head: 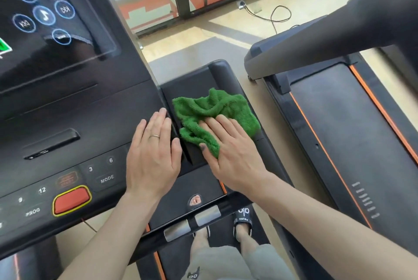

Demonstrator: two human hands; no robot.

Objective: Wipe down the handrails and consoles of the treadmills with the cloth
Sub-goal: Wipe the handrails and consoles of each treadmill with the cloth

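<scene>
1. Gym floor in pale tile, sunlit, with a black cable looping across it near the glass wall up top.
2. Big black treadmill console filling the left side, tilted in the wide-angle view. Touchscreen lit with round blue music icons.
3. Lower down on that console: number keys 3, 6, 9, 12, plus MODE and PROG labels, and a red stop button ringed in yellow.
4. Green cloth, fluffy terry, bunched up on the flat black side tray just right of the main panel.
5. Right hand pressed flat on the near part of the cloth, fingers stretched out and together, thumb tucked against the cloth's lower edge. Not clenched, more of a palm-down push.
6. Left hand resting flat on the console edge right beside the tray, fingers straight and close together, holding nothing. Thin ring on one finger.
7. Hands nearly side by side, not touching each other.
8. Silver pulse-grip bar below the wrists, and under it black slide sandals on the belt.
9. Second treadmill off to the right, dark belt with orange trim, grey handrail angling across the top right corner.
</scene>
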